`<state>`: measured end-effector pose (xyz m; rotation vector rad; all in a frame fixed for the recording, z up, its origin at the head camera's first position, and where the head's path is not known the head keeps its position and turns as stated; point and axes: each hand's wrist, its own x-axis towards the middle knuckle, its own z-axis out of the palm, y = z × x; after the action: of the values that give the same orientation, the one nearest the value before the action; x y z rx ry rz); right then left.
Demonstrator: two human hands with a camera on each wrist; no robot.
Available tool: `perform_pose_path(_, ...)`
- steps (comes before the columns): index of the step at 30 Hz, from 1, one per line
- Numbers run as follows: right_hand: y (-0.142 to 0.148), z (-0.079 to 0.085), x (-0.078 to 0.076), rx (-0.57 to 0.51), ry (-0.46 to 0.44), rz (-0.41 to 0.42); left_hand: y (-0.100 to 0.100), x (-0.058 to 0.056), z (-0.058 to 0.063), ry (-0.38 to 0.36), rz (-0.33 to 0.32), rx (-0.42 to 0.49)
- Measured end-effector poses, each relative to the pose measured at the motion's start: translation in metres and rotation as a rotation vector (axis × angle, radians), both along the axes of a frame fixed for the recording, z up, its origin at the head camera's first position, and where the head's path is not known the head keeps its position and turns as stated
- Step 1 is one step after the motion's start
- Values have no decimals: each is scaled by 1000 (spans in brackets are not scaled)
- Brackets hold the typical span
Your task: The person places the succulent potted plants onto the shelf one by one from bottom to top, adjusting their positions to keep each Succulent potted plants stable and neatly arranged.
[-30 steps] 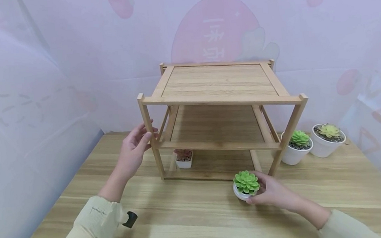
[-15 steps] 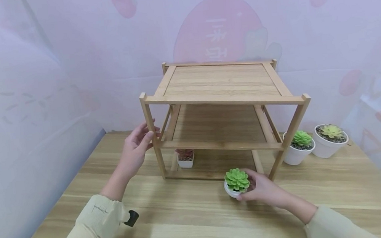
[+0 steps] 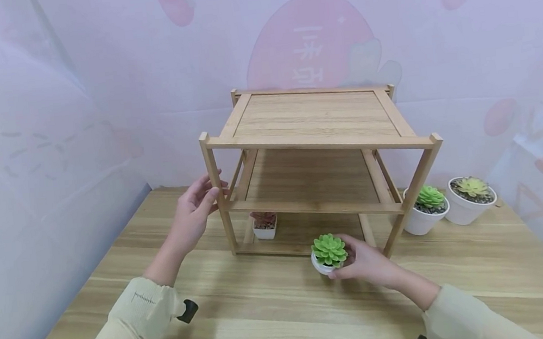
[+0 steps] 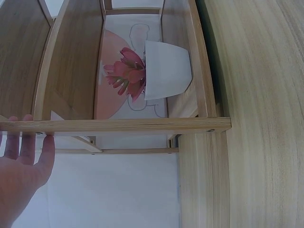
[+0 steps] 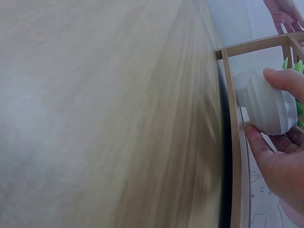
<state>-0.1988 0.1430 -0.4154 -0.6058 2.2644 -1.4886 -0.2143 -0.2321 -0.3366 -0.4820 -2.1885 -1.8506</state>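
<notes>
My right hand [image 3: 371, 263] grips a small white pot [image 5: 266, 104] holding a green succulent [image 3: 329, 249], just in front of the shelf's lowest tier. Its thumb and fingers press the sides of the ribbed pot. At the left, my left hand [image 3: 192, 212] holds the front left post [image 4: 128, 125] of a three-tier wooden shelf [image 3: 317, 116], thumb in front and fingers passing behind. On the bottom tier, near that post, stands a square white pot [image 4: 166, 71] with a reddish succulent [image 4: 126, 73]; the middle tier partly covers this plant in the head view.
Two more white pots stand on the wooden table [image 3: 266, 323] right of the shelf: one with a green succulent [image 3: 430, 197], partly behind the front right post, and one with a pale yellow-green succulent [image 3: 472, 187]. A printed white cloth [image 3: 155, 82] hangs behind and at the sides.
My right hand has carried the potted green succulent leftward and slightly toward the shelf. My left hand keeps its hold on the post. The view has shifted a little.
</notes>
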Motion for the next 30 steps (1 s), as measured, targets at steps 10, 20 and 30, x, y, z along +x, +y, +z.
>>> perform_pose_path(10, -10, 0, -10, -3, 52, -3, 0, 1, 0, 2, 14, -31)
perform_pose_path(20, -18, -4, -22, 4, 51, -30, 1, 1, 0, -2, 20, -29)
perform_pose_path(30, -29, -5, -30, 33, 61, -47, -1, 0, -1, -4, 7, -32)
